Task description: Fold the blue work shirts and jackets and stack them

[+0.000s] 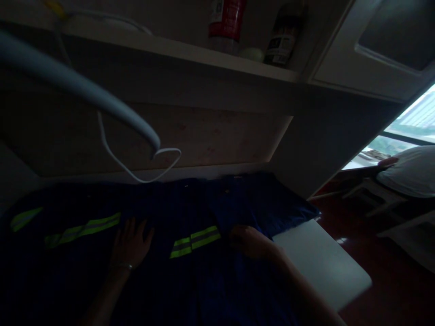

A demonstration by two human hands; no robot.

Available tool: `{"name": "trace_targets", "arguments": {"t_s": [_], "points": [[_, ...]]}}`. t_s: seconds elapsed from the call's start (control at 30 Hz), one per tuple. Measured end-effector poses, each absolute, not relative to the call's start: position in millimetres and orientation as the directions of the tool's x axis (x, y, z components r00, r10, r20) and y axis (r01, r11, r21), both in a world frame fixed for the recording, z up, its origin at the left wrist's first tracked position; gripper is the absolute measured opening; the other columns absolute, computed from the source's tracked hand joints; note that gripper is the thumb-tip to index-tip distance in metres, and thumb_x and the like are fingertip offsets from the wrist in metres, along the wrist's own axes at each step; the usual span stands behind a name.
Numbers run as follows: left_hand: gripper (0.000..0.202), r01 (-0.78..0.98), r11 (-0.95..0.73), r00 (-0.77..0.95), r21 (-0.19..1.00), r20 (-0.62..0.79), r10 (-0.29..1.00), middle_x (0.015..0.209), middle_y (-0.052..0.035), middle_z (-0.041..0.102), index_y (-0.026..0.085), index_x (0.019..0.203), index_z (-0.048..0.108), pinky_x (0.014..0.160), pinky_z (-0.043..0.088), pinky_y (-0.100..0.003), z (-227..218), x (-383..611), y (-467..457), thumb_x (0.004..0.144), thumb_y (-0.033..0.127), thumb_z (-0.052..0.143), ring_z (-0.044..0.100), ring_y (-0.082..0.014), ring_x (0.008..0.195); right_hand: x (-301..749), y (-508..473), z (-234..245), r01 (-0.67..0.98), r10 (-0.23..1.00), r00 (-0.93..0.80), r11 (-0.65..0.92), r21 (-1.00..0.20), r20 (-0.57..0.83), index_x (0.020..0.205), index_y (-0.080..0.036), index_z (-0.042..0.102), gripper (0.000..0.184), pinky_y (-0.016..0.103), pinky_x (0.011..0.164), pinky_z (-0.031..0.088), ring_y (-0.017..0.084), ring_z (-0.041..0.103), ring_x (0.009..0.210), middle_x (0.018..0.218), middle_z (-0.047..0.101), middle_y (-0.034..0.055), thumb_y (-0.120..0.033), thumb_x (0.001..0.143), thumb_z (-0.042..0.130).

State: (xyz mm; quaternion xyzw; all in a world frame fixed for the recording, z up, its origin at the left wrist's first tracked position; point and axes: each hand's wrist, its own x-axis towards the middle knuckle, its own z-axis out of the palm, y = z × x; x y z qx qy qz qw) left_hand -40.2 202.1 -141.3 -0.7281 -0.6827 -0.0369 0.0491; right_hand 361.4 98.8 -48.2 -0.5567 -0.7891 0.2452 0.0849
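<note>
A dark blue work jacket (204, 271) with yellow-green reflective strips lies spread over a white table (319, 262). My left hand (131, 244), a bracelet at its wrist, rests flat on the cloth with its fingers apart, beside one of the reflective strips (91, 227). Further right, my right hand (249, 242) is closed on the jacket's fabric, near the end of another strip (197, 241). Its fingertips are dark and partly hidden. The left part of the jacket sinks into shadow.
Over the table runs a shelf (170, 47) holding a red-labelled bottle (226, 22) and a dark jar (283, 38). A pale curved lamp arm (84, 93) and a white cord (112, 156) hang in front. At right, a person in a light shirt (413, 170) sits by a window.
</note>
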Motion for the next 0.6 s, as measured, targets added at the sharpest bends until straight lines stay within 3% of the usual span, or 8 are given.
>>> {"name": "trace_targets", "arguments": {"t_s": [0.13,0.2,0.27,0.33,0.4,0.47,0.6], "points": [[0.065,0.998,-0.061,0.061,-0.010,0.126,0.990,0.152,-0.0197,0.042,0.017,0.143,0.049,0.116,0.024,-0.051,-143,-40,204,0.091,0.052,0.033,0.031,-0.0357,0.145,371,96,-48,0.755,0.903,-0.409,0.254,-0.605,-0.132,0.101,-0.021,0.067,0.016,0.026,0.079,0.050,0.016,0.065,0.087,0.099,0.070,0.0024,-0.028,0.088,0.061],[0.066,0.999,-0.051,0.052,-0.004,0.134,0.990,0.153,-0.0206,0.040,0.016,0.143,0.049,0.116,0.023,-0.052,-145,-40,204,0.091,0.053,0.033,0.031,-0.0359,0.145,373,100,-46,0.709,0.933,-0.360,0.261,-0.655,-0.018,0.108,-0.023,0.067,0.023,0.028,0.084,0.051,0.017,0.066,0.094,0.106,0.070,0.0040,-0.036,0.094,0.054],[0.066,0.999,-0.046,0.044,0.010,0.128,0.991,0.154,-0.0209,0.039,0.017,0.143,0.049,0.116,0.022,-0.052,-144,-39,203,0.091,0.054,0.033,0.030,-0.0358,0.146,374,113,-48,0.750,0.968,-0.165,0.248,-0.613,0.190,0.119,-0.023,0.064,0.034,0.034,0.096,0.049,0.020,0.063,0.109,0.120,0.067,0.0077,-0.041,0.099,0.043],[0.066,0.998,-0.050,0.047,0.026,0.112,0.993,0.154,-0.0207,0.038,0.017,0.144,0.048,0.117,0.022,-0.052,-141,-38,202,0.092,0.054,0.031,0.029,-0.0351,0.146,377,130,-59,0.867,0.938,0.049,0.130,-0.482,0.342,0.133,-0.020,0.057,0.045,0.042,0.111,0.037,0.023,0.050,0.130,0.140,0.056,0.0116,-0.044,0.101,0.034],[0.065,0.998,-0.059,0.056,0.025,0.097,0.994,0.155,-0.0204,0.037,0.017,0.145,0.047,0.117,0.022,-0.053,-137,-37,200,0.093,0.053,0.030,0.028,-0.0346,0.147,380,146,-79,0.946,0.945,0.136,-0.035,-0.321,0.296,0.144,-0.016,0.046,0.056,0.050,0.118,0.023,0.026,0.032,0.144,0.154,0.040,0.0133,-0.047,0.101,0.030],[0.064,0.998,-0.060,0.059,0.005,0.084,0.995,0.155,-0.0208,0.036,0.017,0.145,0.046,0.117,0.022,-0.053,-134,-35,198,0.094,0.051,0.030,0.028,-0.0346,0.146,384,157,-103,0.978,0.985,0.130,-0.108,-0.181,0.111,0.151,-0.013,0.036,0.063,0.056,0.119,0.014,0.029,0.021,0.148,0.159,0.029,0.0136,-0.051,0.101,0.029],[0.064,0.996,-0.067,0.071,-0.058,0.078,0.994,0.155,-0.0228,0.036,0.017,0.147,0.042,0.117,0.021,-0.054,-132,-35,196,0.095,0.050,0.028,0.028,-0.0355,0.146,392,167,-129,0.993,0.992,0.083,-0.090,-0.076,-0.093,0.155,-0.013,0.027,0.068,0.060,0.118,0.011,0.029,0.018,0.149,0.162,0.021,0.0125,-0.055,0.101,0.023]]}}
